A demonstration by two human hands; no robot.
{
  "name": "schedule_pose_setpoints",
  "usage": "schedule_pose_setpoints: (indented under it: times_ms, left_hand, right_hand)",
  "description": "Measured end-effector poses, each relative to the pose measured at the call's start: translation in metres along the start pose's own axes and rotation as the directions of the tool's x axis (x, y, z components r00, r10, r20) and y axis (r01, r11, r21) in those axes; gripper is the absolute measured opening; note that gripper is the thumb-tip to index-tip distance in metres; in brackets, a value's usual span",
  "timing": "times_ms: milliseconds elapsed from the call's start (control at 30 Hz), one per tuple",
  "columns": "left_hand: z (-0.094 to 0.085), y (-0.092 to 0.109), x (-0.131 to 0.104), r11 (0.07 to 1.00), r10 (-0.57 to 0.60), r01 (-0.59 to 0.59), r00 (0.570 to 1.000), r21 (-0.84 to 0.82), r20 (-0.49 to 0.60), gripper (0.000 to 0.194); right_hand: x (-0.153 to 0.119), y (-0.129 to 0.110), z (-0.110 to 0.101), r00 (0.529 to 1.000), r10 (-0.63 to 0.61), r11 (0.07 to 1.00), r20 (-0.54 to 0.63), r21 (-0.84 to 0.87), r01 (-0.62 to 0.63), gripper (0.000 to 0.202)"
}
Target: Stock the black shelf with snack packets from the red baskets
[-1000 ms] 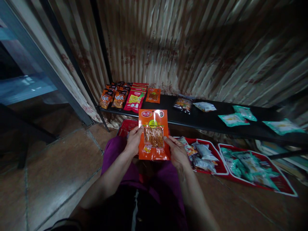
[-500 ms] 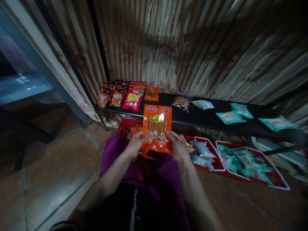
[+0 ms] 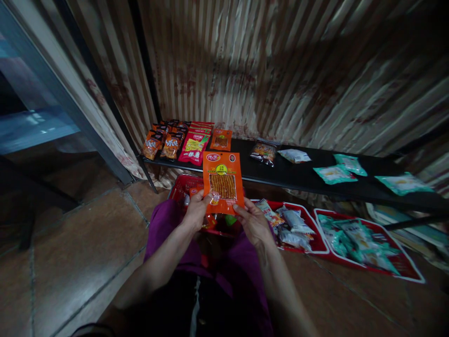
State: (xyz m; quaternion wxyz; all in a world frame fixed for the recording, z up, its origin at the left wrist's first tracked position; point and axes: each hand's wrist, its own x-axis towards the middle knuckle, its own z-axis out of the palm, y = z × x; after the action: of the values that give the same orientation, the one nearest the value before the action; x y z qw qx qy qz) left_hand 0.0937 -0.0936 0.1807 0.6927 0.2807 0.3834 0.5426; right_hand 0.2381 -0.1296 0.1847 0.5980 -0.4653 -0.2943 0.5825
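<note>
Between my two hands I hold an orange snack packet (image 3: 223, 182) upright, its clear window showing brown strips. My left hand (image 3: 197, 209) pinches its lower left edge, thumb on the front. At the lower right corner my right hand (image 3: 254, 220) grips it the same way. Beneath the packet stands a red basket (image 3: 179, 187), partly hidden, with more orange packets inside. A similar orange packet (image 3: 221, 140) lies on the black shelf (image 3: 242, 157) just beyond my hands, beside red snack bags (image 3: 195, 145).
Several orange-and-black bags (image 3: 171, 144) fill the shelf's left end. A dark snack bag (image 3: 264, 151), a white packet (image 3: 294, 156) and green packets (image 3: 335, 174) lie further right. Two red baskets (image 3: 414, 269) with white rims hold packets on the tiled floor. A black post (image 3: 145, 61) rises at left.
The held orange packet has shifted slightly left and tilted, its top now near the shelf's front edge. Both hands still hold it, and my right hand has moved a little left.
</note>
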Motion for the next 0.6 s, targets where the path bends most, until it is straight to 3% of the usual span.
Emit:
schedule_pose_setpoints:
  times_ms: [233,433,600]
  left_hand:
    - [0.002,0.006,-0.006,0.999,-0.03,0.032,0.995,-0.028,0.096,0.029]
    - [-0.004,0.0,-0.005,0.997,-0.075,0.074,0.997,0.027,0.033,0.027]
    - [-0.011,-0.004,-0.004,0.994,-0.083,0.077,0.995,0.083,0.064,0.022]
  right_hand:
    - [0.0,0.005,-0.007,0.999,0.022,1.0,-0.028,0.006,-0.022,0.033]
    - [0.001,0.012,-0.011,0.993,0.086,0.996,-0.076,0.024,-0.085,0.031]
    - [0.004,0.018,-0.011,0.989,0.092,0.993,-0.12,0.081,-0.082,0.029]
